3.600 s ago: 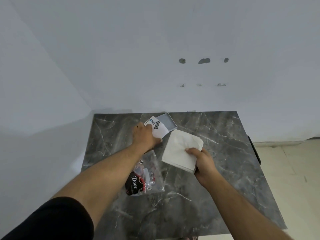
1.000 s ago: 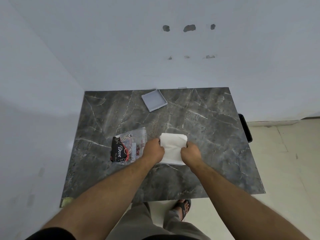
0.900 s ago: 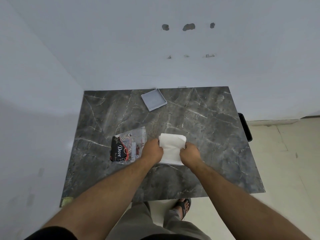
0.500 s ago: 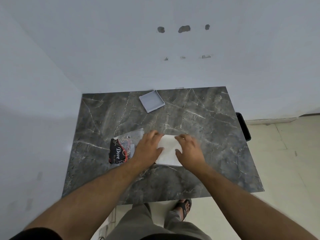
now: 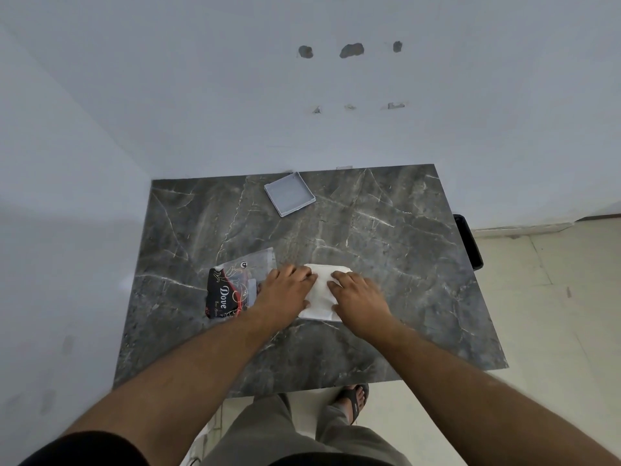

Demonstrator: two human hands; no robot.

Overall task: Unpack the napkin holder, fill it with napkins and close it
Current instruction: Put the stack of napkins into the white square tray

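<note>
A white stack of napkins [image 5: 321, 290] lies flat near the middle of the dark marble table [image 5: 386, 237]. My left hand [image 5: 285, 290] rests palm down on its left side, fingers spread. My right hand [image 5: 358, 297] presses flat on its right side, and the two hands hide the stack's left and right edges. A shallow grey square tray, the napkin holder part [image 5: 289, 198], sits empty at the back of the table, well away from both hands.
A clear plastic wrapper with a black and red "Dove" print [image 5: 235, 290] lies just left of my left hand. A black object [image 5: 468, 240] hangs off the table's right edge. Walls close in behind and on the left. My sandalled foot [image 5: 353, 398] shows below the front edge.
My hands went from gripping the napkin stack at its sides to lying flat on top of it with fingers spread. Earlier, the stack was brought from the back of the table toward the front.
</note>
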